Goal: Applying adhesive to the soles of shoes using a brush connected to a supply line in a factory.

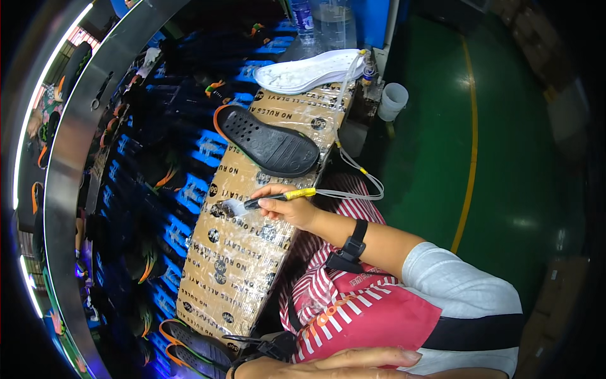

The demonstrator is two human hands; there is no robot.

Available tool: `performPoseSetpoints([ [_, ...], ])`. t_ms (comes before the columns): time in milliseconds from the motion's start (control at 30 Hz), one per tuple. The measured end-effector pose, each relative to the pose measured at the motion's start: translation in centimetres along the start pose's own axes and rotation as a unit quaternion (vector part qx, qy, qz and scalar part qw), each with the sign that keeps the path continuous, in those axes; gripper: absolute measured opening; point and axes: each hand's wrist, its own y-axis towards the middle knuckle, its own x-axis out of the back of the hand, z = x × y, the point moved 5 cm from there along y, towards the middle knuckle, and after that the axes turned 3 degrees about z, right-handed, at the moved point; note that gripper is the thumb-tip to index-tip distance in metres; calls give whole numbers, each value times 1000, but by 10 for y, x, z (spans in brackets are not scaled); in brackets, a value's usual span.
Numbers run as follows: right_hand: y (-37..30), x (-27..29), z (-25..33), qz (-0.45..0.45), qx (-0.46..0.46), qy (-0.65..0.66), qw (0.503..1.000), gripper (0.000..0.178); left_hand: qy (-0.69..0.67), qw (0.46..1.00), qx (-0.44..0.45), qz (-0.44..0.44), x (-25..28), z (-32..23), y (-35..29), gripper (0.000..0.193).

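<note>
My right hand [284, 205] is closed around a brush [274, 198] with a black handle, yellow tape and pale bristles. The bristles are at the cardboard-covered board [233, 252]. From the brush's taped end a clear thin tube [369, 196] loops back toward the far end. Just beyond this hand lies a black shoe sole [268, 140] with small holes and an orange edge. Farther off is a white shoe sole [309, 71]. At the lower edge, my left hand [360, 360] is partly cut off, its visible fingers stretched out near the red apron, with nothing seen in them.
A blue slatted rack or conveyor [205, 148] runs along the left, holding several dark shoe parts. Orange-edged soles [189, 344] sit at the near left. Clear bottles [331, 25] stand at the far end, and a white cup [393, 101] stands beside the board above the green floor [423, 170].
</note>
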Motion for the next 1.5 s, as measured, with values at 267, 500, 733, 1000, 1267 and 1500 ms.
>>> performPoseSetpoints([
  [267,-5,-5,0,-20,-24,-13,999,26,91,992,-87,28,-5,-12,-10,63],
  [500,-10,-3,7,-34,-28,17,999,29,268,921,178,-218,7,-41,-21,62],
  [733,-8,3,9,-47,-18,34,998,24,709,604,269,-246,22,-161,-11,54],
  [1000,-4,-13,6,-34,-27,1,999,24,914,-130,118,-365,47,-469,-104,65],
  [1267,-12,-6,10,-61,-29,-42,997,26,793,-127,223,-552,70,-648,-199,95],
  [1500,-1,-6,7,-70,-12,-58,996,24,812,-217,265,-473,80,-689,-206,50],
])
